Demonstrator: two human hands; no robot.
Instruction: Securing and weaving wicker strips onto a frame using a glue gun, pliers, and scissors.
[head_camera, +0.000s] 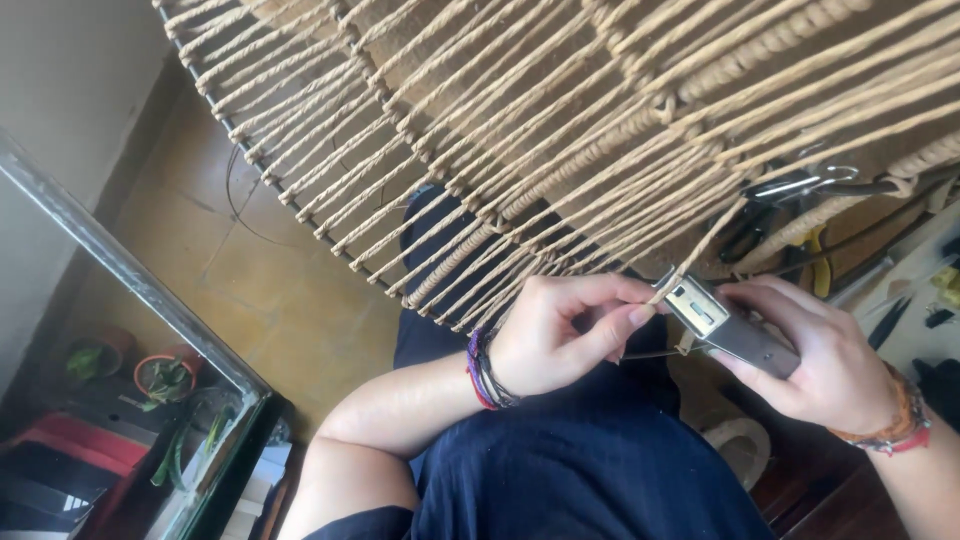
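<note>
A round frame strung with tan cord (560, 120) fills the top of the head view, its dark rim (330, 245) curving over my lap. My left hand (565, 335) pinches a loose end of cord (662, 290) between thumb and fingers. My right hand (810, 350) grips a small silver metal lighter (730, 325), its open top pressed right against that cord end. Bracelets sit on both wrists.
A metal clip and pliers with yellow handles (800, 245) hang behind the cords at right. Small dark tools lie on a pale surface (915, 320) at far right. A glass panel with a metal edge (130, 275) stands at left, potted plants (165, 378) behind it.
</note>
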